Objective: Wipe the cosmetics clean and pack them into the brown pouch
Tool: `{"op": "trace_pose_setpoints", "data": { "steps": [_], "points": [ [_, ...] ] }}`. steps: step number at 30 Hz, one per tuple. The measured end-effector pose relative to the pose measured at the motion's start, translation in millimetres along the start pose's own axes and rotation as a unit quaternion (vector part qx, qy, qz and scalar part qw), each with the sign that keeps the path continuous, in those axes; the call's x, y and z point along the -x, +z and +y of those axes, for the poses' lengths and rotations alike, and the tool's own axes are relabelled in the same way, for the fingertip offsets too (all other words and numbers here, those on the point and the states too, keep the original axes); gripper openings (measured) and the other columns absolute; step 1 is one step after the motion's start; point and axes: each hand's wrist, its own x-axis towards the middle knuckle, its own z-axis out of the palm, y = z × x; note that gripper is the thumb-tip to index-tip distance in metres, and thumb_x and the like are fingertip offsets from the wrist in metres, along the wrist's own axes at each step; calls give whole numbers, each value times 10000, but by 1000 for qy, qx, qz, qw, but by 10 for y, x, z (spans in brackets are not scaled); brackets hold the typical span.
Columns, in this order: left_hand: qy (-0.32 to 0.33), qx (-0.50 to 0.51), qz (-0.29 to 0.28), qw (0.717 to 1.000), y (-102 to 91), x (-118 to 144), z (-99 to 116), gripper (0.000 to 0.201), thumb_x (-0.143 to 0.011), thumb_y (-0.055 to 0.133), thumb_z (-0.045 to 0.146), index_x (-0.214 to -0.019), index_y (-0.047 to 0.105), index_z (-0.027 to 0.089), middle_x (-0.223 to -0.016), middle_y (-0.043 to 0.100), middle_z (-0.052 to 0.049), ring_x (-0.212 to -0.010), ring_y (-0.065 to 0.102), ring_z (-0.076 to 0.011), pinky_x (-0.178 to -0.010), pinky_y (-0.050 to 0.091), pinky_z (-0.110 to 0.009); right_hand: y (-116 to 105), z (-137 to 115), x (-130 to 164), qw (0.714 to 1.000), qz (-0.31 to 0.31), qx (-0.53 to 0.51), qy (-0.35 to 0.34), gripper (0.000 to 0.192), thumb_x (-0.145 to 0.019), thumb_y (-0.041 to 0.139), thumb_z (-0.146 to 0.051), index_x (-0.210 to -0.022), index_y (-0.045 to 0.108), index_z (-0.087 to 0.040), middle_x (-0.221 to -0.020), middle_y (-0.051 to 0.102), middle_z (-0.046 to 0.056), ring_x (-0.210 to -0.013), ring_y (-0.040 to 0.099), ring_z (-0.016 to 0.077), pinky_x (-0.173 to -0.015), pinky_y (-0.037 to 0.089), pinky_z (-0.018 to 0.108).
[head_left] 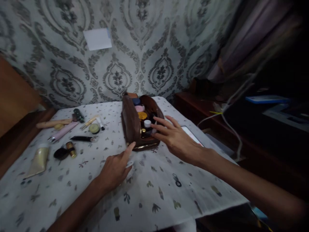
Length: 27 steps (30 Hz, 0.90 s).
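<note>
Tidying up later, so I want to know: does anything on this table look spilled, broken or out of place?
Nothing looks spilled or broken. Cosmetics lie loose across the tablecloth left of the open brown pouch, which stands packed with small jars.

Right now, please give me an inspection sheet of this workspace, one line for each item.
Surface: table under a leaf-print cloth.
Job's things: open brown pouch holding small jars.
Clutter: cream tube, pink tube, black pencil, round compact at left.
Hands: left hand open, fingertip at the pouch's near end; right hand open, fingers spread at the pouch's rim.
Cables: white cables at right.
Surroundings: patterned wallpaper, curtain.
</note>
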Motion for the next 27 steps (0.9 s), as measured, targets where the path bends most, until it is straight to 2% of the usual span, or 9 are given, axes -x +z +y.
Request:
{"op": "trace_pose_setpoints", "data": {
  "steps": [5,7,10,12,14,17,21,23,27],
  "points": [
    [-37,-14,36,999,-35,415,-322,449,-934,491,220,-1374,403,212,-1212,660,-110,-1051,652,-244,-849,548,-364,97,-50,29,986,162,-36,9,324,-916,485,-93,-1149,646,-251,-1225,689,104,-1303,521,325,-1035,424,570],
    [-15,-48,30,998,-64,580,-411,387,-969,484,325,-1342,442,234,-1188,632,-108,-1047,619,-257,-796,555,-369,134,-132,-1,980,190,-62,1,286,-927,515,-143,-1152,642,-266,-1159,712,112,-1204,587,329,-943,486,534],
    [16,-84,14,996,-32,771,-465,478,-927,563,473,-1347,443,277,-1237,570,-114,-1070,575,-285,-747,556,-376,213,-361,-92,972,207,-107,-43,263,-919,516,-138,-1110,652,-257,-1120,725,111,-1119,631,306,-896,515,501],
    [9,-98,17,995,29,837,-485,383,-932,572,428,-1263,500,250,-1212,569,-109,-1065,568,-281,-735,550,-361,300,-559,-189,964,210,-152,-65,287,-898,513,-102,-1092,655,-260,-1100,734,92,-1100,645,279,-880,538,473],
    [-6,-105,26,994,62,852,-537,200,-957,527,282,-1141,548,206,-1105,597,-91,-1008,582,-253,-708,537,-326,411,-756,-308,955,188,-219,-69,328,-873,511,-61,-1078,660,-269,-1088,738,72,-1087,658,243,-859,565,421],
    [-44,-89,67,993,-56,812,-747,166,-942,487,166,-1085,565,196,-1018,610,-66,-937,600,-211,-713,517,-294,582,-1006,-504,932,143,-327,-66,311,-871,485,-44,-999,684,-245,-1030,744,72,-1029,679,211,-851,582,376],
    [-218,-106,172,955,-486,730,-1265,222,-981,410,237,-1120,579,199,-1124,621,-95,-1056,586,-230,-886,481,-336,766,-1245,-733,890,59,-453,-10,288,-887,462,-76,-922,714,-210,-942,747,80,-925,698,205,-805,584,368],
    [-308,-144,142,930,-668,692,-1525,293,-1002,362,304,-1137,582,165,-1180,627,-138,-1150,548,-279,-956,441,-388,842,-1349,-833,860,7,-508,45,279,-872,481,-106,-915,734,-214,-937,752,73,-908,705,210,-795,579,369],
    [-334,-135,82,929,-713,607,-1823,349,-982,403,408,-1043,625,146,-1089,685,-159,-1094,597,-326,-897,458,-424,998,-1573,-1055,772,-80,-611,155,236,-850,519,-180,-918,743,-204,-931,765,57,-852,711,207,-759,570,347]
  ]
}}
